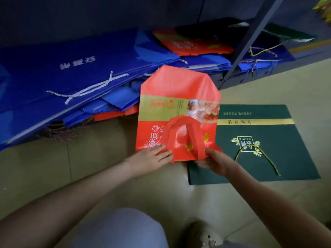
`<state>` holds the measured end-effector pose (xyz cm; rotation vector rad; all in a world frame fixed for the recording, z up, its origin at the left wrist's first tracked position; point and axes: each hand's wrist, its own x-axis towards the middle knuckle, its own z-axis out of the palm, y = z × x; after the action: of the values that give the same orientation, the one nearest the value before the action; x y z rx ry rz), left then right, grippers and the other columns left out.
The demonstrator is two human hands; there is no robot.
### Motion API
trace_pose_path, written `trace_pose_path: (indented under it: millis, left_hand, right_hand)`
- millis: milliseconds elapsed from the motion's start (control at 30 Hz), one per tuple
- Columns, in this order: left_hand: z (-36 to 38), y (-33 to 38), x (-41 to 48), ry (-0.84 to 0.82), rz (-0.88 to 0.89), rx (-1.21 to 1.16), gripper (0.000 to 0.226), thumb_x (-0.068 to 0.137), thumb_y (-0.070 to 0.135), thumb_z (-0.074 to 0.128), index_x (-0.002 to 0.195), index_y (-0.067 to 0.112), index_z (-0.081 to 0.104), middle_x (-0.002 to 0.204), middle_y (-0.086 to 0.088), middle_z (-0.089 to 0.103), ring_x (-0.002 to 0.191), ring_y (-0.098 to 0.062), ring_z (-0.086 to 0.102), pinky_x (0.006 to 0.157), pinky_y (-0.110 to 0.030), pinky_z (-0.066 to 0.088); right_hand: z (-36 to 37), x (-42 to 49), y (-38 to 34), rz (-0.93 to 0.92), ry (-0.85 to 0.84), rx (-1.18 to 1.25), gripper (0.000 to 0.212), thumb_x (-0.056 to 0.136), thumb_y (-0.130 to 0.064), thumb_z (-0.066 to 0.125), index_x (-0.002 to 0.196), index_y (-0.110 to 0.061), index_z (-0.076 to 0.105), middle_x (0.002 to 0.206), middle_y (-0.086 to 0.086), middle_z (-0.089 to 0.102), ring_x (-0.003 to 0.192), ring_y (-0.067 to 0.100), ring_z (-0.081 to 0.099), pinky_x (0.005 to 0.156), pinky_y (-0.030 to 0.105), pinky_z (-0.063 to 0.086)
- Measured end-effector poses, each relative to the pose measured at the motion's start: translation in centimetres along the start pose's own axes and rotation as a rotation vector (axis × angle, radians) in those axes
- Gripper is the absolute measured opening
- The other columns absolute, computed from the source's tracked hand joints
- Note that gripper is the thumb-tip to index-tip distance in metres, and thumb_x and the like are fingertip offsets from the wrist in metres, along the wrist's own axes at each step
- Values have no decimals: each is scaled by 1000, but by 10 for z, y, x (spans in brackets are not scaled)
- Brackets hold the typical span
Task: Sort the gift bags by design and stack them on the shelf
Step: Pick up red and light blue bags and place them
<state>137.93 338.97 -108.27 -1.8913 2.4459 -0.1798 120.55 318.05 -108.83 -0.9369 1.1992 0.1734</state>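
Two hands hold a red gift bag flat on the tiled floor in front of the shelf.
The left hand lies with straight fingers pressed on the bag's near left corner, while the right hand pinches its near right edge between thumb and curled fingers. The bag's red strap handles are folded up over its printed face, and its right side overlaps a dark green gift bag lying flat on the floor with a gold cord handle loose on top. Behind, a slumped pile of blue gift bags with a white cord handle fills the bottom shelf, another red bag rests on top of it further back, and a dark shelf post rises to the right.
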Motion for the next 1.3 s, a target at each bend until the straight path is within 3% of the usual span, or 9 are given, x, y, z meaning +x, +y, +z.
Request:
trace_pose_path:
  millis: [333, 433, 533, 633, 733, 900, 1067, 1200, 1300]
  left_hand:
    - [33, 11, -98, -372, -255, -197, 53, 88, 16, 28, 137, 18, 50, 142, 1, 47, 125, -18, 52, 92, -22, 46]
    - [41, 5, -113, -407, -463, -272, 50, 83, 51, 36, 102, 20, 70, 104, -4, 69, 85, -21, 68, 60, -27, 56]
    - [41, 3, -94, -422, -681, -327, 50, 80, 53, 53, 103, 11, 69, 107, -12, 64, 93, -32, 65, 66, -40, 56]
    - [51, 3, -69, -403, -680, -316, 70, 56, 48, 85, 110, 7, 68, 120, -20, 60, 109, -37, 60, 89, -48, 49]
    - [65, 6, -63, -428, -597, -270, 101, 43, 57, 84, 132, 16, 56, 143, -21, 43, 130, -35, 43, 107, -52, 27]
    - [86, 20, -80, -513, -651, -258, 73, 77, 57, 52, 144, 32, 35, 132, -20, 55, 121, -37, 50, 87, -58, 47]
    - [79, 24, -80, -259, -683, -175, 73, 66, 47, 75, 123, 5, 59, 86, -14, 65, 72, -30, 64, 56, -35, 54]
    - [81, 8, -70, -449, -701, -269, 114, 56, 72, 71, 149, 20, 28, 150, -20, 30, 137, -38, 31, 107, -57, 27]
    - [82, 4, -64, -666, -754, -334, 105, 73, 78, 48, 148, 36, -13, 157, -9, -19, 144, -37, -12, 113, -57, 2]
  right_hand:
    - [54, 29, 49, 189, -296, -210, 43, 82, -53, 59, 71, -12, 51, 57, 2, 46, 51, 13, 43, 47, 20, 34]
    - [62, 31, 36, -1, -72, -641, 46, 89, -52, 54, 81, -6, 59, 74, 14, 62, 69, 28, 59, 51, 24, 44]
    - [58, 34, 31, -412, 293, -1236, 34, 95, -39, 49, 104, -6, 53, 105, 17, 60, 96, 31, 56, 74, 35, 44]
    - [49, 43, 37, -621, 325, -1605, 72, 92, -44, 50, 149, -13, 20, 148, 14, 31, 133, 32, 31, 104, 45, 29]
    - [33, 57, 41, -533, 289, -1678, 87, 91, -59, 42, 150, -27, -14, 160, 7, -6, 147, 25, -5, 115, 50, 3]
    - [-4, 67, 52, -488, 174, -1744, 80, 90, -67, 18, 140, -26, -28, 159, 0, -14, 146, 18, -13, 117, 42, -2]
    - [-1, 64, 46, -766, 315, -1746, 79, 85, -62, 25, 149, -16, 25, 136, 15, 48, 116, 36, 50, 100, 49, 37]
    - [39, 70, 44, -909, 217, -1738, 75, 83, -58, 37, 146, -19, 26, 139, 16, 48, 125, 35, 49, 101, 54, 38]
    - [69, 77, 54, -926, -4, -1838, 70, 83, -52, 35, 145, -19, 38, 143, 18, 44, 130, 37, 44, 103, 57, 32]
